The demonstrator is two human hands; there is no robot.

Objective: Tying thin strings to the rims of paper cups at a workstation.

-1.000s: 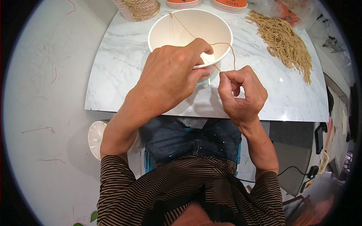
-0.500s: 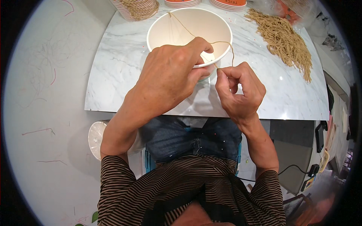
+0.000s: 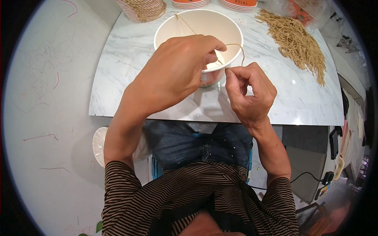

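A white paper bucket point(image 3: 199, 19) stands on the table, its open mouth facing up. Tan cord point(image 3: 241, 50) runs from the far left of its rim, behind my left hand and out over the right side. My left hand point(image 3: 169, 72) reaches over the near rim, its bent fingers apart inside the bucket; its thumb is mostly hidden. Just outside the near right rim, my right hand point(image 3: 254, 92) pinches the cord between thumb and forefinger. A short cord end point(image 3: 220, 62) shows inside the bucket wall, close to the left fingers.
Loose tan cords point(image 3: 297, 41) lie heaped at the right of the marble-patterned table point(image 3: 122, 78). Nested paper buckets point(image 3: 143, 11) with cord on them stand at the far left. Orange stacks point(image 3: 191, 4) are at the back. A plastic-covered white container point(image 3: 101, 146) sits below the table's left.
My left hand has drawn its thumb back from the bucket's outer wall and shifted slightly left, fingers inside. A short cord end now shows within the bucket. My right hand has barely moved.
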